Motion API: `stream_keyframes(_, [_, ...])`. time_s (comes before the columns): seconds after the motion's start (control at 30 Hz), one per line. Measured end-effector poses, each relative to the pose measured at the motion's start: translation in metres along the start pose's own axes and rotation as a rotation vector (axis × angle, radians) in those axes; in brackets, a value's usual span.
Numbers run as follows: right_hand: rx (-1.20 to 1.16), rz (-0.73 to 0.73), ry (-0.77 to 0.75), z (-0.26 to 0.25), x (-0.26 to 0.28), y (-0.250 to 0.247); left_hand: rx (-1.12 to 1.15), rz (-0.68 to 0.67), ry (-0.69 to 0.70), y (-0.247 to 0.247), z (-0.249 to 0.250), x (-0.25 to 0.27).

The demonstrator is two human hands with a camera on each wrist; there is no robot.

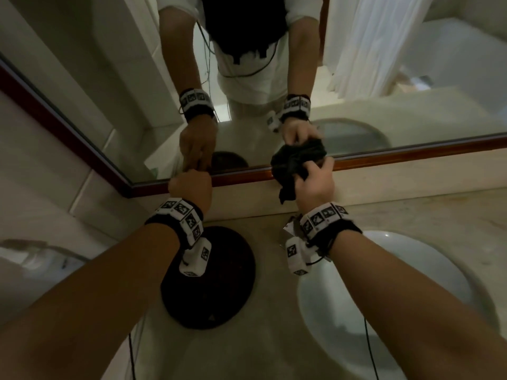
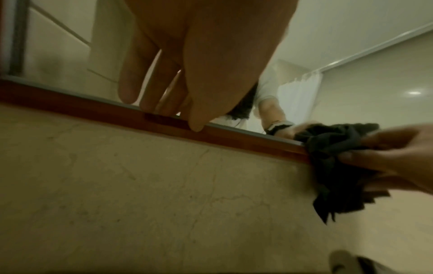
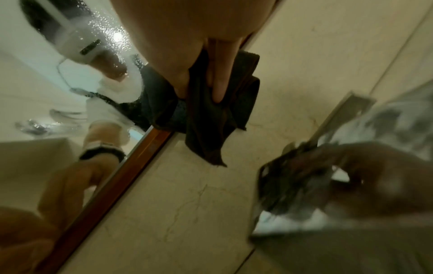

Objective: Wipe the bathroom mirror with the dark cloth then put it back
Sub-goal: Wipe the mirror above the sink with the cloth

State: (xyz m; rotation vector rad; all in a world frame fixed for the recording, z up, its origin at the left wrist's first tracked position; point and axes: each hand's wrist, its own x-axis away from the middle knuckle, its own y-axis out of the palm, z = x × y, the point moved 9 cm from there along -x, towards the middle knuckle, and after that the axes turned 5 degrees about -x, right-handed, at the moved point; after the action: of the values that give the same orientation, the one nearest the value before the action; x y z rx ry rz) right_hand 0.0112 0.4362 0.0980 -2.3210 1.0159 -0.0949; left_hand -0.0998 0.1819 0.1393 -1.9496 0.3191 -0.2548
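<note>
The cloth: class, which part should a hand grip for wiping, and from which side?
Grip the bunched middle of the cloth, as the right hand does, coming from the room side. The wad then faces the mirror, its loose corner hanging clear below.

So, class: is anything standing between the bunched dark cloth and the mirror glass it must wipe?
Nothing visible. The right hand grips the bunched dark cloth against the mirror's lower edge, overlapping the reddish wooden frame and mirror glass. The left hand rests on the frame, well aside.

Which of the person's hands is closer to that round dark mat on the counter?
Left. The left hand rests on the mirror's wooden frame straight above the round dark mat; the right hand grips the dark cloth farther right.
</note>
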Motion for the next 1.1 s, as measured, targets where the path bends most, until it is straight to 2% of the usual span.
stream_keyframes(0.2, [0.088, -0.078, -0.087, 0.013, -0.018, -0.029, 0.077, 0.11, 0.145, -0.033, 0.087, 0.011])
stream_keyframes(0.3, [0.119, -0.048, -0.054, 0.038, -0.035, -0.064, 0.123, 0.183, 0.203, -0.054, 0.133, 0.012])
stream_keyframes(0.4, [0.136, 0.018, 0.0, 0.071, -0.055, -0.11, 0.128, 0.175, 0.193, -0.066, 0.163, 0.008])
stream_keyframes(0.6, [0.118, 0.133, 0.105, 0.128, -0.091, -0.187, 0.097, 0.152, 0.11, -0.073, 0.176, -0.004])
stream_keyframes(0.77, [0.078, 0.255, 0.254, 0.165, -0.112, -0.24, 0.073, 0.136, 0.042, -0.079, 0.178, -0.001])
stream_keyframes(0.93, [0.051, 0.287, 0.302, 0.175, -0.117, -0.247, 0.077, 0.133, 0.016, -0.083, 0.179, 0.001])
stream_keyframes(1.1, [0.03, 0.284, 0.282, 0.163, -0.109, -0.227, 0.081, 0.143, 0.013, -0.081, 0.18, 0.002])
